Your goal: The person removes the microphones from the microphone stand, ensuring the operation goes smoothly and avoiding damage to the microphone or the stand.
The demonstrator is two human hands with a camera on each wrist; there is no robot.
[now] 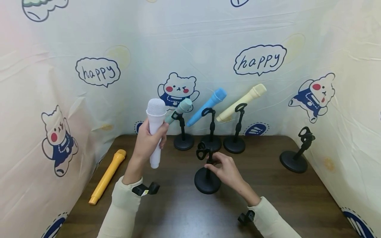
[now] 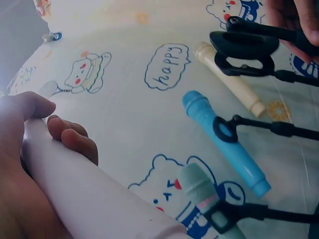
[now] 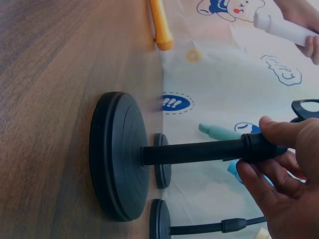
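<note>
My left hand (image 1: 150,138) grips a white microphone (image 1: 155,129) around its body, mesh head up, raised over the table. In the left wrist view the pale body of that microphone (image 2: 99,194) slants across the lower left under curled fingers. With thumb and fingers, my right hand (image 1: 227,170) pinches the upper pole of a black microphone stand (image 1: 207,180) at the middle of the table. In the right wrist view the grip sits on the collar below the clip, and the round base (image 3: 119,157) is on the wood. The clip of this stand holds nothing.
Behind stand three black stands bearing a green microphone (image 1: 184,105), a blue microphone (image 1: 208,105) and a cream microphone (image 1: 242,101). Another black stand (image 1: 294,161) is at the right edge. A yellow microphone (image 1: 107,177) lies at the left. A printed cloth (image 1: 208,29) surrounds the table.
</note>
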